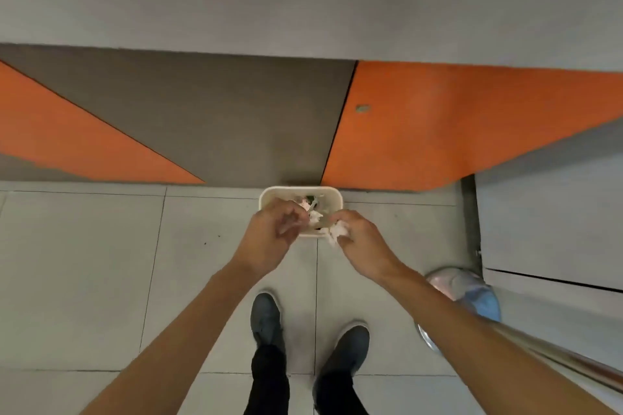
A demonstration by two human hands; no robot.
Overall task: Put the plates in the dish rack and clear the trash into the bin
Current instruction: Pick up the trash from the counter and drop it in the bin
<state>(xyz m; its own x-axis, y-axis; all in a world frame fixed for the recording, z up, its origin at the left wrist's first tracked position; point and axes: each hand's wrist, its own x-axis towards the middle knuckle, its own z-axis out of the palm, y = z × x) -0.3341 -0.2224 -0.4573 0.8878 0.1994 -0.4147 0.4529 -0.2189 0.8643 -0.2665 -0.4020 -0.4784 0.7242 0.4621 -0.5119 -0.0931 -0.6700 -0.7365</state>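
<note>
Head view, looking straight down, and the bin (269,194) on the floor tiles (84,280) is our landmark, backed against the grey-and-orange cabinet front (421,131).

Left of the bin: bare tile, nothing of the task there.

L hand (269,232) hovers over the bin's near-left rim, fingers curled in tight. Can't tell if it pinches a scrap or nothing; too blurred.

Into the bin itself: cream, rounded-rectangle mouth, long side running left-right. Inside there's mixed trash (312,204), white crumpled bits w/ something green and pinkish, approx half hidden by the hands.

R hand (362,242) is at the bin's near-right corner, gripping a crumpled white tissue wad (334,233). The wad sits right on that corner, partly over the mouth, partly overhanging the near rim. So the opening lies ahead and a touch left of the R hand. I'd say nudge fwd before letting go, or it lands on tile.

Right of the bin, nearer the person: a round metal base (448,283) w/ a pole.

Plates, dish rack: not in view.
</note>
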